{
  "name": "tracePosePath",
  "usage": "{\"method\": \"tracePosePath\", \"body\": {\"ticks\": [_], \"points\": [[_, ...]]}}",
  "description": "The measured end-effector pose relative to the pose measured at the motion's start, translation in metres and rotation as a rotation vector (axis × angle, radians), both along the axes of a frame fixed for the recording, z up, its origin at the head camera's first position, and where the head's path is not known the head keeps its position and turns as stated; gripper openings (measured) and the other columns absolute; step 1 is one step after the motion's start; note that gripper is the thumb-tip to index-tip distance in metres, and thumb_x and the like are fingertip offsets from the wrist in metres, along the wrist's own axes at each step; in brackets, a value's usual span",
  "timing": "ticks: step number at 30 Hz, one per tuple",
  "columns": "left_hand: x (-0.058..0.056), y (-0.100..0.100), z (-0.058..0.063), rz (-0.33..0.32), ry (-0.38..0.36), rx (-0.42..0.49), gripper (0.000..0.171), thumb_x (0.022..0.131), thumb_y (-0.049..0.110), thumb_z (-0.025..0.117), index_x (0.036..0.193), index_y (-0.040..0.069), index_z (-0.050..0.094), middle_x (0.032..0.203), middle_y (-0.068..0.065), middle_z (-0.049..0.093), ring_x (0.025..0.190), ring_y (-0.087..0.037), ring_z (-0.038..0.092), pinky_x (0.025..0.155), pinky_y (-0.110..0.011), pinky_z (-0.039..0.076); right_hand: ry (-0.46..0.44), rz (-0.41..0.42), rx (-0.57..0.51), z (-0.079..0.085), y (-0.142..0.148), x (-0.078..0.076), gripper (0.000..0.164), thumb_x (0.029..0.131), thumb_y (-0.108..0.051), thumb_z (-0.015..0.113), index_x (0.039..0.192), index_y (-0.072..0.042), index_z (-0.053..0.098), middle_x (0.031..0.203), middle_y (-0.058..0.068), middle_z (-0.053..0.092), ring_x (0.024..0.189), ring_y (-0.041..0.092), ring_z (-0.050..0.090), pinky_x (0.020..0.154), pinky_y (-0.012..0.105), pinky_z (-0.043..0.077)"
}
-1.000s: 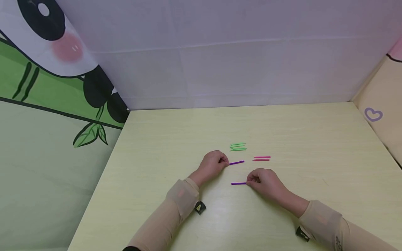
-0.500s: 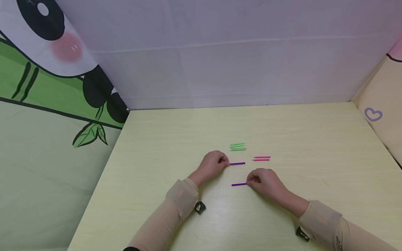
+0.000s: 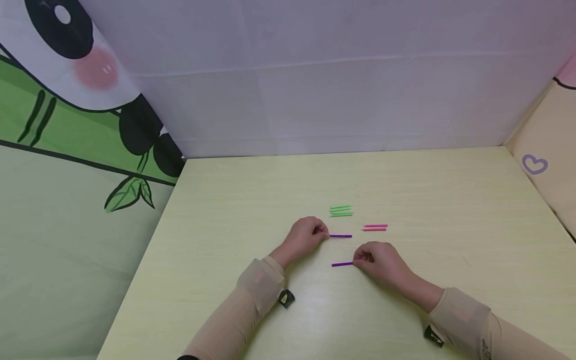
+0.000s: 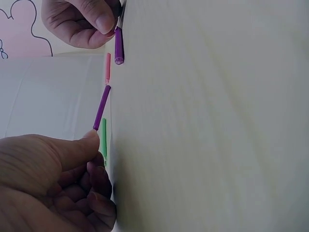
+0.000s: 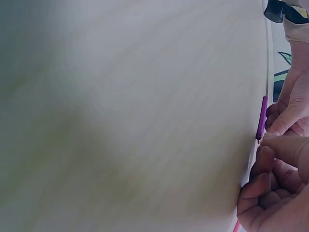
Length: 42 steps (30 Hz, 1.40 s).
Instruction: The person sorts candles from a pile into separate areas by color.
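Observation:
My left hand pinches the left end of a slim purple candle between thumb and fingers. In the left wrist view that candle slants slightly, its free end pointing away from the hand. Nearer the front, my right hand pinches the right end of a second purple candle, whose free end points left. A thin wick-like tip shows beside the right fingertips in the right wrist view, at the end of this candle. Whether either candle touches the table is hard to tell.
Behind the left hand's candle lie several green candles in a near-parallel row. Two pink candles lie to their right and a bit nearer. The pale wooden table ends at a fabric wall at the back.
The far end of the left hand's purple candle has swung toward the front, so it now lies nearly level across the view. The right candle's free end has dipped slightly. Both hands stay put.

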<state>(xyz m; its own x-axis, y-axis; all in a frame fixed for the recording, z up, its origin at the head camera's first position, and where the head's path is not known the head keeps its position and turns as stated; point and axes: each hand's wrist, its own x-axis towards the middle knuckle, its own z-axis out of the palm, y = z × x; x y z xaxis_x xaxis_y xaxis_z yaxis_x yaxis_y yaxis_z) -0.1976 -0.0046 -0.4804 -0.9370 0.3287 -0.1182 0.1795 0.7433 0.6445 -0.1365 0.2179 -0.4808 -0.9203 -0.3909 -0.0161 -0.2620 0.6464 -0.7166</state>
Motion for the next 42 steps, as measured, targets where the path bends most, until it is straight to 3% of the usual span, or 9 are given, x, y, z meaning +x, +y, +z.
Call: {"method": "tracePosePath", "body": {"ticks": [42], "points": [[0.0069,-0.0002,0.0052,-0.038,0.011,0.043,0.007,0.09,0.015,0.071,0.083,0.013,0.071,0.077,0.005,0.057,0.076,-0.011,0.049,0.072,-0.025,0.042,-0.035,-0.035,-0.03,0.0015,0.0075,-0.0035,0.004,0.086,-0.011,0.074,0.082,-0.012,0.072,0.073,-0.008,0.061,0.067,0.01,0.051,0.063,0.025,0.045]]}}
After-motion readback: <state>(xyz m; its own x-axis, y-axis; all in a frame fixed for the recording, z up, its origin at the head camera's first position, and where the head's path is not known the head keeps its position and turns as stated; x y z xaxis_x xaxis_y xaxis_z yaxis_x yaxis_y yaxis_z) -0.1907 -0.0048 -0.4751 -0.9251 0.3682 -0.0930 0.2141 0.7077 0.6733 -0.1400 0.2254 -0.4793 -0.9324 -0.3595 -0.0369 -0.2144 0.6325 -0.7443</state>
